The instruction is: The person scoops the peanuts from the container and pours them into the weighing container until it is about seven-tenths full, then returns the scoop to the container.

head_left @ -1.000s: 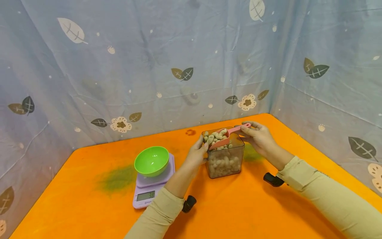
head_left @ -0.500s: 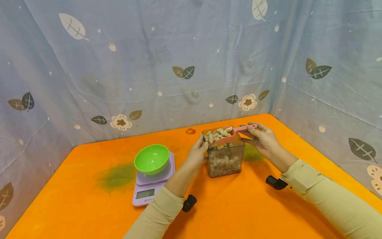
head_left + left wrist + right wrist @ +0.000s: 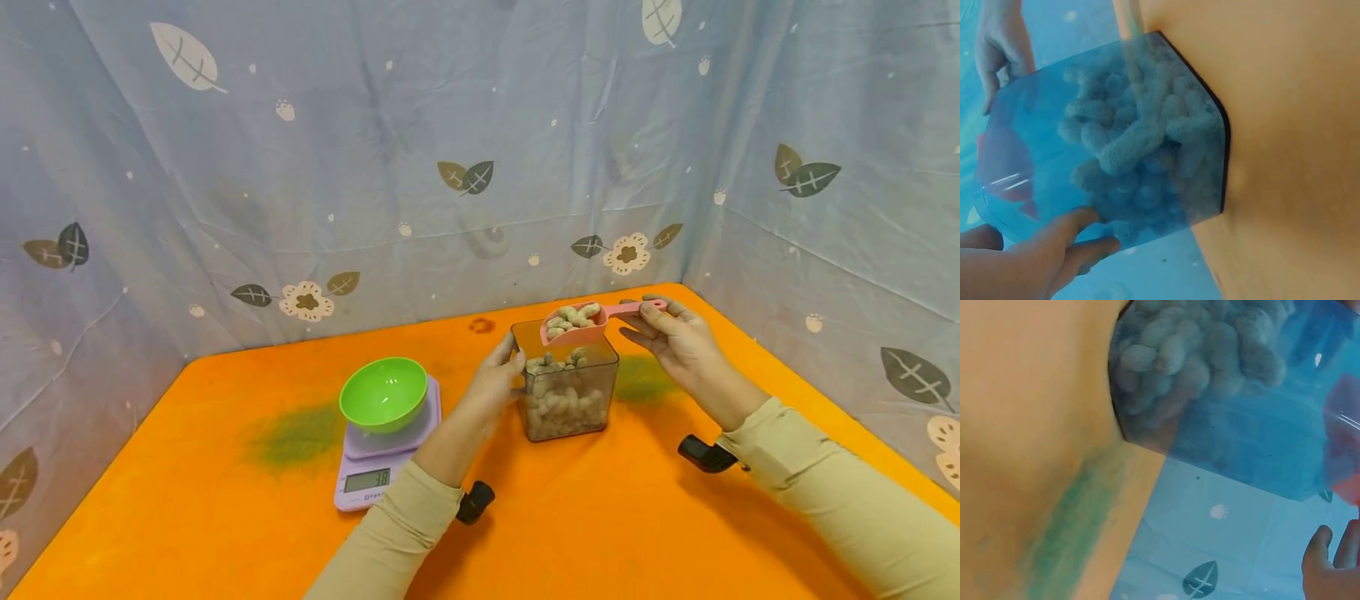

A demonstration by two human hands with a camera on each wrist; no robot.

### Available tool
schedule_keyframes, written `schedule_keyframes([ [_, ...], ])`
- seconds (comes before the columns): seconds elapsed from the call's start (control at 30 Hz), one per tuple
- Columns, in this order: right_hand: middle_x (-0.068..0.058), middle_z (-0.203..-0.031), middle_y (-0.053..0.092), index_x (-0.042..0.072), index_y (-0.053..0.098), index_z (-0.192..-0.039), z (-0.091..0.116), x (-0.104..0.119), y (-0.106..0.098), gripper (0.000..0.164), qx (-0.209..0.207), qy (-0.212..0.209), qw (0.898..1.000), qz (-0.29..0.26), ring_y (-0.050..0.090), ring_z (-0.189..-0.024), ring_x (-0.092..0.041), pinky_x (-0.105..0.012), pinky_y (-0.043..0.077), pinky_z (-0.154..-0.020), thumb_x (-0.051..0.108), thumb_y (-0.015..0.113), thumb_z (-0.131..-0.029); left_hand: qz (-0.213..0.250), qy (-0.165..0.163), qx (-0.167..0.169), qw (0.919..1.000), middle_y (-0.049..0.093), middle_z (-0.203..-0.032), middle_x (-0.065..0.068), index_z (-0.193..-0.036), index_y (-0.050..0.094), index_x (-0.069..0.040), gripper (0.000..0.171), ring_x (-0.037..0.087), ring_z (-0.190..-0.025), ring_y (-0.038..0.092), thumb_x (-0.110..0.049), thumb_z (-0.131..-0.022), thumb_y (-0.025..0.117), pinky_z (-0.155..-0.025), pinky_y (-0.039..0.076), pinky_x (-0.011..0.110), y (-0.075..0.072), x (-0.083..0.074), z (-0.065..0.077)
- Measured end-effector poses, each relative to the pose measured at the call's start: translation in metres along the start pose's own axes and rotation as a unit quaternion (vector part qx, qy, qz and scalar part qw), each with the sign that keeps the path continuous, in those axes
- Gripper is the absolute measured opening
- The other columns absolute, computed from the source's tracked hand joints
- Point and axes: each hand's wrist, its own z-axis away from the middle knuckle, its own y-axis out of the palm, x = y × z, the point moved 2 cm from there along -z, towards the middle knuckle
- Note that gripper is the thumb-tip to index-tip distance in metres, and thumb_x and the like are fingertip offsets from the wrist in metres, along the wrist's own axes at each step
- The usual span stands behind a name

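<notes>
Head view: the right hand (image 3: 678, 329), at 2 o'clock from a clear grey container (image 3: 596, 377), pinches the pink scoop (image 3: 577, 336) by its handle. The left hand (image 3: 491, 382), at 9 o'clock from the container, holds its side, thumb and fingers against the wall. Peanuts (image 3: 573, 317) lie in the scoop, whose handle points to 3 o'clock and whose bowl is at the container's opening; the left wrist view shows it through the wall near the rim. More unshelled nuts (image 3: 566, 406) fill the lower part of the container, upright on the orange worktop (image 3: 570, 517). Well apart, at 9 o'clock, a green bowl (image 3: 384, 396) sits on a purple scale (image 3: 375, 457), its display (image 3: 367, 480) reading 3.8. At 12 o'clock hangs a leaf-patterned curtain (image 3: 397, 150).
</notes>
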Motion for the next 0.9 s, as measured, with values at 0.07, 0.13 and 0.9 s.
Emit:
schedule_keyframes([
  [0.07,-0.013,-0.088,0.072,-0.001,0.056,-0.089,0.000,0.003,0.003,0.006,0.000,-0.001,1.000,-0.007,0.072,-0.085,-0.023,-0.036,0.058,-0.079,-0.001,0.057,-0.094,-0.003,0.000,-0.002,1.0000,0.009,-0.161,0.015,-0.157,0.013,-0.009,0.057,0.035,-0.145,0.016,-0.017,-0.106,0.039,-0.113,0.029,0.052,-0.003,-0.002,0.001],
  [0.13,-0.014,-0.089,0.071,-0.001,0.055,-0.090,0.000,0.005,0.007,0.006,0.002,-0.005,1.000,-0.012,0.071,-0.085,-0.023,-0.036,0.058,-0.079,-0.002,0.055,-0.095,-0.006,0.001,-0.008,0.9999,0.011,-0.161,0.016,-0.156,0.015,-0.008,0.056,0.035,-0.145,0.017,-0.015,-0.106,0.039,-0.112,0.030,0.052,-0.007,-0.005,0.003],
  [0.9,-0.015,-0.092,0.070,-0.001,0.055,-0.092,-0.008,-0.018,0.071,0.008,-0.008,0.019,0.998,-0.061,0.071,-0.087,-0.024,-0.036,0.059,-0.078,-0.002,0.063,-0.090,-0.144,0.062,-0.118,0.9804,0.025,-0.158,0.014,-0.155,0.019,-0.004,0.059,0.030,-0.144,0.023,-0.003,-0.102,0.045,-0.117,0.022,0.043,-0.110,-0.045,0.076],
])
